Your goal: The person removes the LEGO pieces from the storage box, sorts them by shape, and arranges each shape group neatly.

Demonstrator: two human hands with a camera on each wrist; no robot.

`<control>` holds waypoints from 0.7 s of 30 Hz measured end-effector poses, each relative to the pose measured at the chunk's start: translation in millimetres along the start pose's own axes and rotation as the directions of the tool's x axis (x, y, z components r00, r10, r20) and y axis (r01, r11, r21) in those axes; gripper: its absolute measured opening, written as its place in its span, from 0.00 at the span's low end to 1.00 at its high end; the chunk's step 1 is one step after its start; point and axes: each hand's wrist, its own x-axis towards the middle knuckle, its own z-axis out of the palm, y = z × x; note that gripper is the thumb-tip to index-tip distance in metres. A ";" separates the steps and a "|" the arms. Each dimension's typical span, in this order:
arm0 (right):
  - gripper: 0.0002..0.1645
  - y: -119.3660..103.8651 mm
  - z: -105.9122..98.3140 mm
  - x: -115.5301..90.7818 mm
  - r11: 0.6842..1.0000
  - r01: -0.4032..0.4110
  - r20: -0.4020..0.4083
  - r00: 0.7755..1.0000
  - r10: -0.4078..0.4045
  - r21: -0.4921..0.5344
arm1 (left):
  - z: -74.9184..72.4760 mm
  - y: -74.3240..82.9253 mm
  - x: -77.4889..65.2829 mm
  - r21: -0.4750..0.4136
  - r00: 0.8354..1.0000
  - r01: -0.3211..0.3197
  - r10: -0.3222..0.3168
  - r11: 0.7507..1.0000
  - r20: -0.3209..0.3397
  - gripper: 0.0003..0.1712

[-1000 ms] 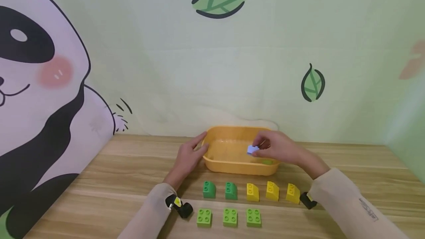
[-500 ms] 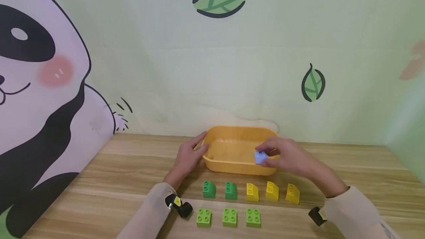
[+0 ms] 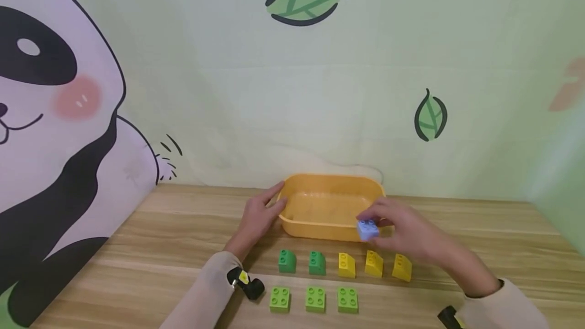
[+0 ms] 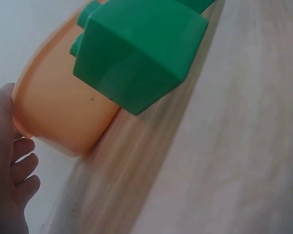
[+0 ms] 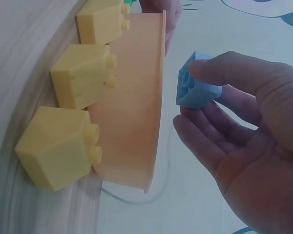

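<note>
Between thumb and fingertips of my right hand (image 3: 404,230) is a light blue toy building brick (image 3: 367,230), held in the air over the front right rim of an orange plastic tub (image 3: 320,231). In the right wrist view the hollow underside of the blue brick (image 5: 198,87) shows. At the tub's left end my left hand (image 3: 258,217) grips the rim, thumb over the edge; in the left wrist view its other fingers (image 4: 25,170) curl beside the outer wall.
In front of the tub runs a row of two dark green curved bricks (image 3: 287,261) and three yellow sloped bricks (image 3: 374,264). Nearer stand three light green square bricks (image 3: 315,300). Behind the wooden table (image 3: 183,232) hangs a panda-printed cloth (image 3: 205,90).
My right hand has drawn the blue brick from above the tub's inside towards the front right, over the rim. My left hand has stayed on the tub.
</note>
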 end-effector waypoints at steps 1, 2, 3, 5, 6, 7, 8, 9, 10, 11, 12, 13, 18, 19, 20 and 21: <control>0.21 -0.4 -0.1 -1.4 1.000 -0.007 0.003 1.000 0.007 -0.001 | 0.0 -0.2 0.3 0.000 1.000 -0.001 0.001 1.000 0.000 0.30; 0.21 -0.8 -0.1 -2.7 1.000 -0.012 0.006 1.000 0.011 0.003 | 0.0 0.0 0.4 0.000 1.000 -0.001 0.001 1.000 0.000 0.30; 0.21 -1.2 0.0 -3.9 1.000 -0.014 0.010 1.000 0.014 0.012 | -0.1 0.4 0.3 0.001 1.000 0.001 -0.001 1.000 0.001 0.30; 0.20 -1.9 0.4 -6.7 1.000 -0.007 0.015 1.000 0.007 0.020 | -0.3 1.1 0.2 0.002 1.000 0.005 -0.005 1.000 0.002 0.30; 0.20 -2.2 0.6 -7.9 1.000 -0.003 0.018 1.000 0.003 0.022 | -0.5 1.6 0.0 0.002 1.000 0.005 -0.005 1.000 0.001 0.30; 0.20 -2.5 0.8 -9.0 1.000 -0.007 0.025 1.000 0.006 0.030 | -0.4 2.0 -0.1 0.002 1.000 0.006 -0.006 1.000 0.002 0.30; 0.21 -3.0 1.0 -10.3 0.999 -0.012 0.031 0.999 0.011 0.037 | -0.2 2.3 0.0 0.004 1.000 0.006 -0.006 1.000 0.002 0.30; 0.21 -3.5 1.1 -11.5 0.999 -0.021 0.039 0.999 0.020 0.041 | -0.1 2.3 0.0 0.004 1.000 0.004 -0.004 1.000 0.003 0.30; 0.21 -4.3 1.2 -12.4 0.999 -0.036 0.047 0.998 0.034 0.041 | 0.2 2.2 0.2 0.004 1.000 0.002 -0.002 1.000 0.002 0.30; 0.21 -4.8 0.7 -13.4 0.998 -0.056 0.060 0.997 0.054 0.040 | 0.4 1.9 0.4 0.004 1.000 -0.001 0.000 1.000 0.002 0.30; 0.21 -5.9 0.5 -14.0 0.996 -0.077 0.071 0.995 0.074 0.043 | 0.5 1.8 0.4 0.003 1.000 -0.003 0.003 1.000 0.002 0.30; 0.21 -7.0 0.2 -14.9 0.994 -0.100 0.083 0.992 0.096 0.045 | 0.7 1.5 0.6 0.003 1.000 -0.005 0.005 1.000 0.003 0.30; 0.21 -10.5 0.9 -21.4 0.990 -0.139 0.120 0.984 0.134 0.035 | 0.4 2.6 -0.1 -0.003 1.000 -0.004 0.004 1.000 0.004 0.30; 0.21 -10.7 1.6 -23.3 0.990 -0.136 0.124 0.984 0.131 0.031 | 0.3 2.9 -0.4 -0.004 1.000 -0.001 0.001 1.000 0.004 0.30; 0.21 -10.6 2.4 -25.2 0.991 -0.132 0.130 0.983 0.127 0.026 | 0.3 2.8 -0.5 -0.005 1.000 0.001 -0.001 1.000 0.005 0.30; 0.20 -10.8 3.4 -27.1 0.991 -0.130 0.137 0.983 0.125 0.024 | 0.4 2.7 -0.4 -0.008 1.000 0.003 -0.003 1.000 0.006 0.30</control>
